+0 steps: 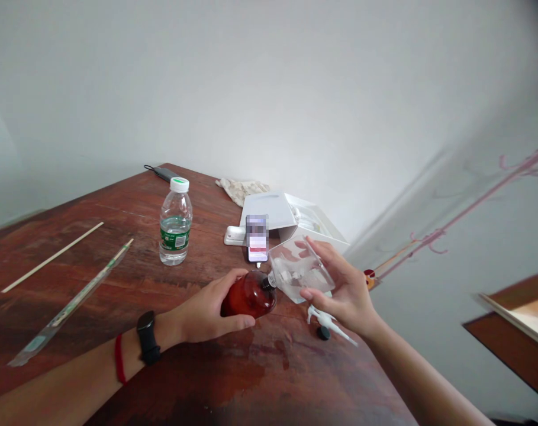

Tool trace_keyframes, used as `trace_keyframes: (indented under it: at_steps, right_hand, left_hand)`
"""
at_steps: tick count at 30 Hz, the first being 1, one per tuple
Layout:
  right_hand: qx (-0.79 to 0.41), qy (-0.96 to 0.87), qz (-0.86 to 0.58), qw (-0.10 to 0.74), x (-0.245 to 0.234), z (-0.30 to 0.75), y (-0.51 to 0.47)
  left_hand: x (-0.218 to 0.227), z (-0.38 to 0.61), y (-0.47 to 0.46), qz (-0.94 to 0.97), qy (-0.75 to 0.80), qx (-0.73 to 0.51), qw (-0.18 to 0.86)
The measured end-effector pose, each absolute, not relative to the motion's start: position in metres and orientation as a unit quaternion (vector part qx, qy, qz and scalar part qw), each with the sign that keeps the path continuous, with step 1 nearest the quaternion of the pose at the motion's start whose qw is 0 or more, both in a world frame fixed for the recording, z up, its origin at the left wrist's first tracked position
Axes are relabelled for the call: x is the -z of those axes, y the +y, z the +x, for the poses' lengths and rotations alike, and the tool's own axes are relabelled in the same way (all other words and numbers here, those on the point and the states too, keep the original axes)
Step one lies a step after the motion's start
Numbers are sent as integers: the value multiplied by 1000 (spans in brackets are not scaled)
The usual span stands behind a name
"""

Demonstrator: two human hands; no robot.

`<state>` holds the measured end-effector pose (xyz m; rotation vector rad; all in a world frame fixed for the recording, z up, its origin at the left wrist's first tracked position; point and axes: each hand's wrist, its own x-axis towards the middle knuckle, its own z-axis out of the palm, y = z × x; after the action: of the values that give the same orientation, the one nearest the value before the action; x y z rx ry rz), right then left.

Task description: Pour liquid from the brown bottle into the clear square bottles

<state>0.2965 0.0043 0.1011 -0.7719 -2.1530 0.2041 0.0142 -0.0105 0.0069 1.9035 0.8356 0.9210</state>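
My left hand [218, 307] is wrapped around an amber bottle [250, 296] with a dark neck, close to the middle of the table. In my right hand [340, 287] is a clear square bottle [299, 275], tipped on its side so its mouth meets the neck of the amber one. Whether liquid is passing between them I cannot make out. Just below my right hand lie a white pump head [328, 322] and a small black cap [323, 333].
A half-full water bottle [175, 228] stands on the wooden table [131, 213]. To the left lie a bare stick [53, 257] and wrapped chopsticks [80, 302]. Behind my hands are a phone [257, 242], a white box [269, 207] and a cloth [239, 188]. A pink rack [468, 222] stands right.
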Motion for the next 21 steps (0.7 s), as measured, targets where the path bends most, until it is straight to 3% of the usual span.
trace_keyframes:
  at_steps: [21]
  right_hand:
    - [-64, -870, -286, 395, -113, 290, 5]
  left_hand:
    - [-8, 13, -11, 766, 356, -351, 404]
